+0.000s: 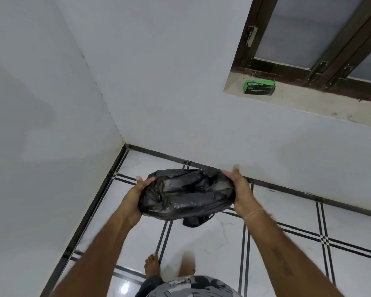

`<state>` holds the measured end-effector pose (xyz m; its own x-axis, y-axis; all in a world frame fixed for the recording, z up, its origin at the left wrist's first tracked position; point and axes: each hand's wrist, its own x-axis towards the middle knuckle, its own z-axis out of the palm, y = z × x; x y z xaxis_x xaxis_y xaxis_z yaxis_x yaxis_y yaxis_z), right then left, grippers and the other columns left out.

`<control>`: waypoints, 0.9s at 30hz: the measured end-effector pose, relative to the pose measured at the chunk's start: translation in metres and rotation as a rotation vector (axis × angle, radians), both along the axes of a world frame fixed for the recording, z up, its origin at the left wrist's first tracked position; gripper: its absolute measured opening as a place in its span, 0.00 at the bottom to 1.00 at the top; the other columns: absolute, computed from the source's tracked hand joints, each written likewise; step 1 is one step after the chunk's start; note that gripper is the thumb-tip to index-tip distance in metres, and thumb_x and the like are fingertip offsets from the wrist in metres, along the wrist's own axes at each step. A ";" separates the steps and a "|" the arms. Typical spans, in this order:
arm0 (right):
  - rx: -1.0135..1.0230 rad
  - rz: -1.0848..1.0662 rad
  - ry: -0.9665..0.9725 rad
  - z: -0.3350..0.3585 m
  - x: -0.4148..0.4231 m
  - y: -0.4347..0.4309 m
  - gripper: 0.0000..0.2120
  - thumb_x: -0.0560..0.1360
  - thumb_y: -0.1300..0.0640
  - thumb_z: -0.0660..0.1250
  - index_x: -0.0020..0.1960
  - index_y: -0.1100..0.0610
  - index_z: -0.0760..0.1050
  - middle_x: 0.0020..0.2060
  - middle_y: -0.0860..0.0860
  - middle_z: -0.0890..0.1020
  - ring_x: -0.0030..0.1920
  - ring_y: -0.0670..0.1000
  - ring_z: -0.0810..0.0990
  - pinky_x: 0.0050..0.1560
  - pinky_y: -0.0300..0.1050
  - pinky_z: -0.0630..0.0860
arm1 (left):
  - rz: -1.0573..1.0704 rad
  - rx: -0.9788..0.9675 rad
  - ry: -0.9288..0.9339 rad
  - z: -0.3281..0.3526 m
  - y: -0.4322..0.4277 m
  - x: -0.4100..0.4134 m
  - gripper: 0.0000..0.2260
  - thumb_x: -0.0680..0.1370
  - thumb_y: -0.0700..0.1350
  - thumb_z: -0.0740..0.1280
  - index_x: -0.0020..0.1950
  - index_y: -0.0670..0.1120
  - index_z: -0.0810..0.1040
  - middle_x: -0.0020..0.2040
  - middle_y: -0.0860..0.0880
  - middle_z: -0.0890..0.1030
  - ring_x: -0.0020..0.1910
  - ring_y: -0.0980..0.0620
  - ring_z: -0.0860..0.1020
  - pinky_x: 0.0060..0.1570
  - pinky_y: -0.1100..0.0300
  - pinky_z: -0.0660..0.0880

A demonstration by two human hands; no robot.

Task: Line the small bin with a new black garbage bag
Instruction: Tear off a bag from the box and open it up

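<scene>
A white-walled room corner is shown, with a tiled floor (201, 239) crossed by black lines. A window sill (319, 103) lies at two o'clock, and a green box (259, 87) of bags is set on it.

At the centre, the left hand (137, 196) is clamped on the nine o'clock side of a black garbage bag (186, 194), with the thumb laid over the top. The right hand (238, 189) is clasped on the three o'clock side, thumb likewise on top, its other fingers mostly hidden. The bag is held in the air above the floor, between the hands, bunched and wrinkled, with a loose tail hanging at six o'clock. Whether the small bin sits inside the plastic cannot be told, as no bin wall is shown.

The step in hand is judged to be the handling of the bag before it is seated. The film looks thin and slippery, so equal pressure is advised from both sides. The mouth should be found and spread wide, the slack pushed to the bottom, and the edge folded evenly over the rim all round. The hanging tail is best tucked in so that nothing is snagged.
</scene>
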<state>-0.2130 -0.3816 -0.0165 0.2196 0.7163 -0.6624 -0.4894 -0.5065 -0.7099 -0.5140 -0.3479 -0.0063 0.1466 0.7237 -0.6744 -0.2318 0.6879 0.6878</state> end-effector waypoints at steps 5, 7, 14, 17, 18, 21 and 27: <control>0.354 0.064 -0.632 0.094 -0.038 0.074 0.34 0.77 0.26 0.60 0.57 0.55 0.84 0.59 0.54 0.87 0.59 0.47 0.82 0.71 0.57 0.76 | 0.050 0.397 0.224 0.080 0.068 0.045 0.23 0.84 0.64 0.58 0.53 0.52 0.88 0.54 0.51 0.89 0.60 0.49 0.84 0.66 0.49 0.78; 0.766 -0.097 -1.072 0.132 -0.045 0.081 0.24 0.82 0.36 0.61 0.70 0.48 0.79 0.66 0.47 0.82 0.65 0.41 0.77 0.71 0.45 0.75 | 0.107 0.726 0.237 0.123 0.084 0.059 0.24 0.84 0.64 0.55 0.61 0.52 0.86 0.61 0.50 0.86 0.64 0.51 0.82 0.67 0.54 0.77; -0.142 0.903 -0.890 -0.035 -0.051 -0.014 0.41 0.73 0.18 0.48 0.58 0.45 0.86 0.57 0.49 0.87 0.61 0.54 0.84 0.63 0.50 0.77 | -0.374 0.040 0.571 -0.035 -0.026 0.012 0.46 0.71 0.80 0.46 0.64 0.47 0.83 0.66 0.39 0.82 0.60 0.42 0.80 0.69 0.48 0.74; -0.125 0.703 -0.583 -0.041 -0.042 -0.022 0.46 0.60 0.11 0.52 0.54 0.41 0.88 0.55 0.43 0.88 0.62 0.50 0.83 0.73 0.52 0.73 | -0.330 -0.035 0.485 -0.043 -0.029 -0.010 0.40 0.76 0.75 0.47 0.57 0.49 0.87 0.61 0.43 0.85 0.60 0.43 0.82 0.70 0.47 0.74; -0.086 0.618 -0.568 -0.031 -0.041 -0.008 0.43 0.63 0.12 0.52 0.54 0.40 0.88 0.55 0.42 0.88 0.62 0.49 0.84 0.74 0.53 0.73 | -0.292 0.022 0.467 -0.031 -0.012 -0.010 0.40 0.77 0.75 0.46 0.56 0.49 0.87 0.59 0.44 0.86 0.61 0.44 0.82 0.70 0.47 0.74; 0.182 0.382 -0.858 0.039 -0.047 0.040 0.35 0.77 0.23 0.53 0.66 0.45 0.83 0.62 0.42 0.86 0.67 0.47 0.81 0.74 0.52 0.72 | -0.155 0.270 0.442 0.028 0.045 -0.001 0.40 0.78 0.76 0.44 0.60 0.52 0.86 0.59 0.52 0.86 0.64 0.49 0.81 0.72 0.50 0.72; 0.243 0.511 -1.283 0.043 -0.073 0.025 0.30 0.81 0.29 0.51 0.70 0.45 0.78 0.63 0.49 0.84 0.66 0.51 0.80 0.65 0.45 0.74 | -0.096 0.399 0.447 0.020 0.022 0.000 0.35 0.80 0.74 0.47 0.63 0.56 0.85 0.62 0.52 0.85 0.64 0.50 0.81 0.62 0.59 0.73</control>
<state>-0.2862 -0.3569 0.0262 0.2536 0.9659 -0.0513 0.7572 -0.2312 -0.6109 -0.5141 -0.3257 0.0135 -0.0117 0.9310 -0.3648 0.1894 0.3603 0.9134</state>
